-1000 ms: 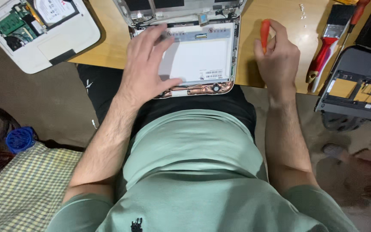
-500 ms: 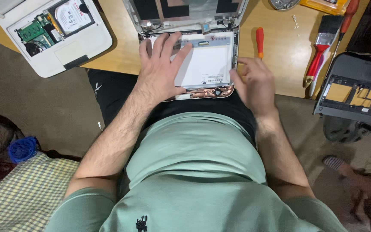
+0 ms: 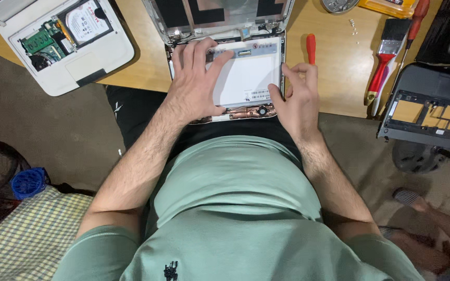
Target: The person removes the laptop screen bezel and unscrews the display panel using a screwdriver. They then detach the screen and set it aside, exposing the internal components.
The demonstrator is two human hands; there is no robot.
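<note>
- Both hands have settled since the earlier frame: left hand (image 3: pixel 196 86) lies flat and open on the white screen panel (image 3: pixel 251 73), right hand (image 3: pixel 295 99) rests open-fingered at its right edge, apparently steadying it.
- Red screwdriver (image 3: pixel 311 48) lies just beyond the right fingertips.
- Brush (image 3: pixel 384 65) sits further right on the wooden table (image 3: pixel 334 62).
- Opened white laptop (image 3: pixel 63 44) lies far left of the left hand.

Light wooden table (image 3: pixel 339 78) stood along the top, dull grey-brown floor (image 3: pixel 58 135) lay beneath, checked cloth (image 3: pixel 22 234) spread at lower left, lighting was soft and even
</note>
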